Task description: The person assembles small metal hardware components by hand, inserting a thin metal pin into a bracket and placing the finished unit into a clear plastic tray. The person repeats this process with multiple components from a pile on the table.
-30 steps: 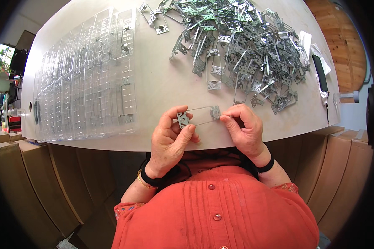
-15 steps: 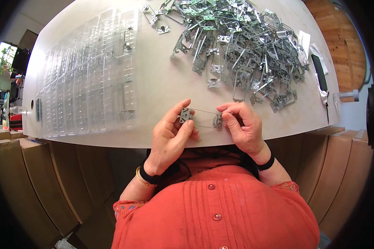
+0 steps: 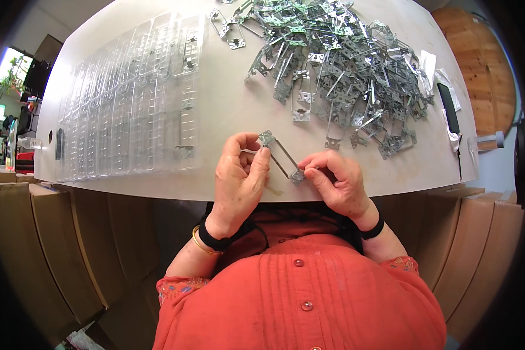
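Note:
Between my hands, above the table's near edge, is a grey metal bracket [image 3: 285, 158], a narrow frame of two thin rods with a punched plate at each end. My left hand [image 3: 240, 172] pinches the upper-left plate between thumb and index finger. At the lower-right plate, the thumb and fingers of my right hand [image 3: 337, 180] are closed. The bracket slants from upper left to lower right. Farther back lies a large tangled heap of similar metal brackets [image 3: 356, 76]. A single bracket [image 3: 301, 96] lies at the heap's near left side.
Clear plastic blister trays [image 3: 128, 105] cover the left of the white table [image 3: 227, 105]. A black phone [image 3: 448, 105] lies at the right, beside white paper strips [image 3: 427, 70]. Cardboard boxes [image 3: 58, 245] stand below on both sides. A round wooden top [image 3: 478, 64] is beyond the right edge.
The bracket has turned from nearly level to a steep slant, its left end now higher and farther from me. My left hand has moved slightly up; my right hand has shifted slightly down and left.

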